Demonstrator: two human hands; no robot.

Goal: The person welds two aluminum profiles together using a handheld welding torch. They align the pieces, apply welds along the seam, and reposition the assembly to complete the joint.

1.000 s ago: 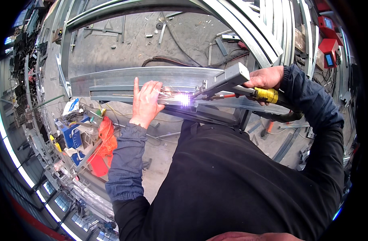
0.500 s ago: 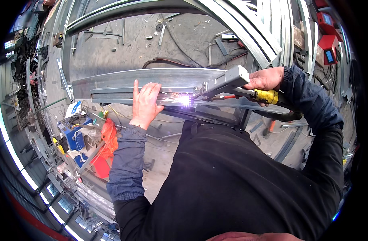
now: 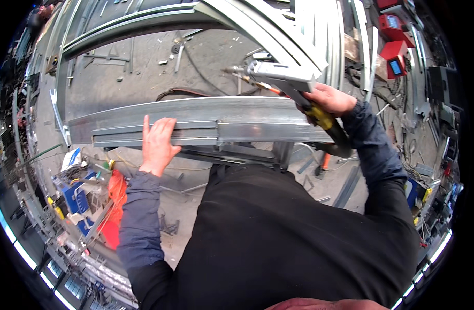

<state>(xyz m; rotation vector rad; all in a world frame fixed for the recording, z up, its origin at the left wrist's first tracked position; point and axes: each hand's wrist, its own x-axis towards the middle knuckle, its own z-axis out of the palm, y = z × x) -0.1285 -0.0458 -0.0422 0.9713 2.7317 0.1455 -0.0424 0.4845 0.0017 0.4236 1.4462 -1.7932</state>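
A long grey metal channel (image 3: 268,107) lies across in front of me, with a shorter channel piece (image 3: 196,133) set in its near left part. My left hand (image 3: 158,146) lies on that shorter piece, fingers stretched and apart. To the right, my right hand (image 3: 332,100) is wrapped round a handheld welding gun (image 3: 284,71) with a silver body and a yellow band. The gun is held above the channel, its nozzle pointing left and apart from the metal. No light shows at its tip. A seam stands at the right end of the shorter piece.
Curved metal profiles (image 3: 268,36) rise beyond the channel. Dark cables (image 3: 188,92) and offcuts lie on the concrete floor. Red machines (image 3: 393,58) stand at the far right. At the left are a blue machine (image 3: 75,197) and orange cloth (image 3: 117,188).
The bright welding light and sparks have gone. My right hand has lifted the gun up and away from the seam. My left hand stays on the shorter piece, while the whole view has shifted.
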